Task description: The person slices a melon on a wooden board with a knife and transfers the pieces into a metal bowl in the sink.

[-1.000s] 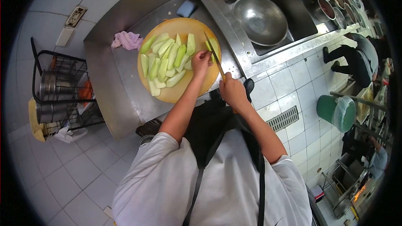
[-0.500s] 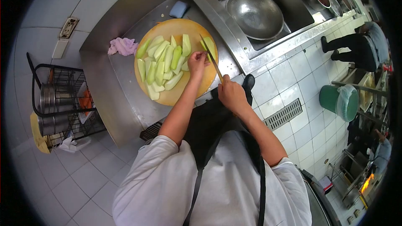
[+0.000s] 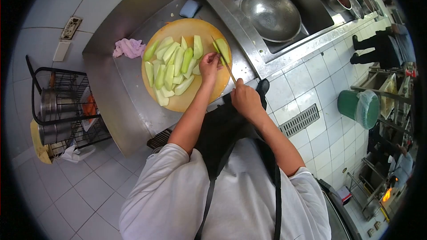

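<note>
A view from above of a person in a white shirt and dark apron, standing at a steel surface (image 3: 129,93) and cutting pale green fruit.

A round wooden board (image 3: 187,102) lies on the surface. Most of it is covered by long green slices (image 3: 171,69), lying close together and partly overlapping on its left and middle.

The left hand (image 3: 209,64) rests on the right part of the board, fingers curled down and pressing on a piece (image 3: 222,49) of the fruit at the board's far right edge. The right hand (image 3: 243,98) is closed around the handle of a knife (image 3: 223,60), near the board's right rim. The blade runs away from the person, just right of the left hand, and meets the piece that hand steadies. How deep the blade sits cannot be told.

Left of the board lies a crumpled pink cloth (image 3: 129,48). Beyond the board, at the far edge, is a blue sponge (image 3: 190,8). To the right, a sunken steel basin holds a large metal bowl (image 3: 271,14).

On the floor at the far left stands a black wire rack (image 3: 62,106) with metal pots. At the right, a green bin (image 3: 358,107) stands on the tiled floor, and another person's dark-clothed legs (image 3: 378,51) show beyond it.
</note>
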A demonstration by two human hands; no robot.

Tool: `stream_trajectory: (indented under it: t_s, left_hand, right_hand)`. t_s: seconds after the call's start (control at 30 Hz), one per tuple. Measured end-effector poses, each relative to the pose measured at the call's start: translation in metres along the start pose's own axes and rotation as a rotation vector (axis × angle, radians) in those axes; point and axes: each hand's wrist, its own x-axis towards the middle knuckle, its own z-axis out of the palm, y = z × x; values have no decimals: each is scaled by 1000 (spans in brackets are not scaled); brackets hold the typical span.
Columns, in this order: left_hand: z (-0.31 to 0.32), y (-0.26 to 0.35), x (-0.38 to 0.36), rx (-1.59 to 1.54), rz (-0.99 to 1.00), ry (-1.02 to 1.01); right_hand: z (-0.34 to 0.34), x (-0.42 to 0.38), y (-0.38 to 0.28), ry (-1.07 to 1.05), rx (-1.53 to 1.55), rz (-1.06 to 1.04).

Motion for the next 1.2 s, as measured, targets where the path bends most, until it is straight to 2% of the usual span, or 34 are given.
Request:
stream_trajectory:
  t_s: [0.87,1.2]
  left_hand:
    - [1,-5,0,-9,23,67]
    - [4,-5,0,-13,29,75]
  right_hand:
    - [20,28,2,-54,-65,29]
    - [27,34,8,3,-26,14]
